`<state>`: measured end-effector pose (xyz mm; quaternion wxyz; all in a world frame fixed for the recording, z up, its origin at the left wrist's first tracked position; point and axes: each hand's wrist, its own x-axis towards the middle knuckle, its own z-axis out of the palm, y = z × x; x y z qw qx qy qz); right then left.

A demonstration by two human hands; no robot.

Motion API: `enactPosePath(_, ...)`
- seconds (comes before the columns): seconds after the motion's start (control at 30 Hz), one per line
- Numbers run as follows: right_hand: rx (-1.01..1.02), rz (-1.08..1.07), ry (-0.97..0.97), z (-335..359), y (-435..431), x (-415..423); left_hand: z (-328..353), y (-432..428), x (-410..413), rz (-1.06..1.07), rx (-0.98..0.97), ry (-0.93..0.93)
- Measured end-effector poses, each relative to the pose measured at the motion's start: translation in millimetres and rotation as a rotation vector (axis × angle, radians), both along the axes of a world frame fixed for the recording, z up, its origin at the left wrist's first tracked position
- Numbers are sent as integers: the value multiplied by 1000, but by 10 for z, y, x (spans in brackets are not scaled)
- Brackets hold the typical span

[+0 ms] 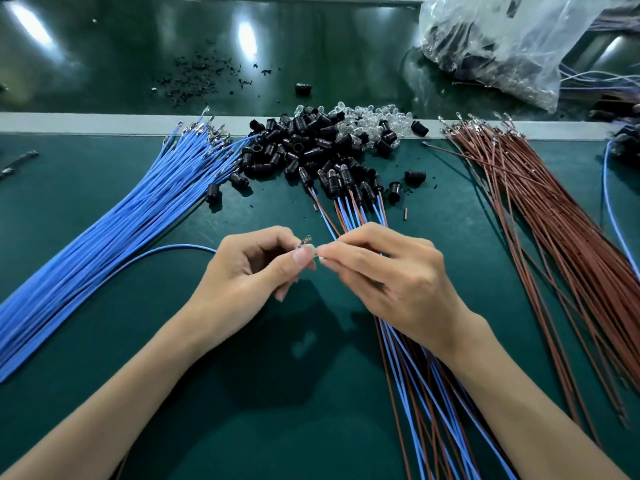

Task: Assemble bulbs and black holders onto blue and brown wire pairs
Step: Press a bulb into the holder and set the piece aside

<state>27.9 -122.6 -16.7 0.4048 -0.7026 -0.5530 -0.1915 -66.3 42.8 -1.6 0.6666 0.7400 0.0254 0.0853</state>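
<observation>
My left hand (256,263) pinches the metal-tipped end of a single blue wire (166,252) that curves away to the left. My right hand (388,271) meets it fingertip to fingertip and pinches a small clear bulb (319,257), mostly hidden by the fingers. A pile of black holders (304,147) lies straight ahead, with clear bulbs (374,121) heaped behind it. Several finished blue and brown wire pairs (349,188) with holders on run from the pile under my right hand toward me.
A thick bundle of blue wires (114,230) fans out on the left of the green mat (242,393). Brown wires (554,216) lie on the right. A clear plastic bag (502,39) sits at the back right. Black crumbs (201,77) dot the shiny far surface.
</observation>
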Motion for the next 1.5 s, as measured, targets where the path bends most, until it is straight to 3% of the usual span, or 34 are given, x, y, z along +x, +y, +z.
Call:
enactPosePath(0.17,10,19,147,12,25,-31,-10,-55,-19,16,98,-79)
enactPosePath(0.37,89,34,304,61,41,-51,-7,-52,6,83,50,-111)
enactPosePath(0.43,115,47,432,80,52,-62,-22,-53,11,82,47,-127)
enactPosePath(0.57,168,171,870,118,67,-82,-49,-38,11,96,83,-178)
enactPosePath(0.7,172,212,1066,138,39,-62,-78,-11,14,104,157,-217)
enactPosePath(1.07,110,176,1019,163,27,-53,-51,-2,16,118,395,-296)
enactPosePath(1.5,-23,104,735,114,14,-20,-90,7,15,122,563,-367)
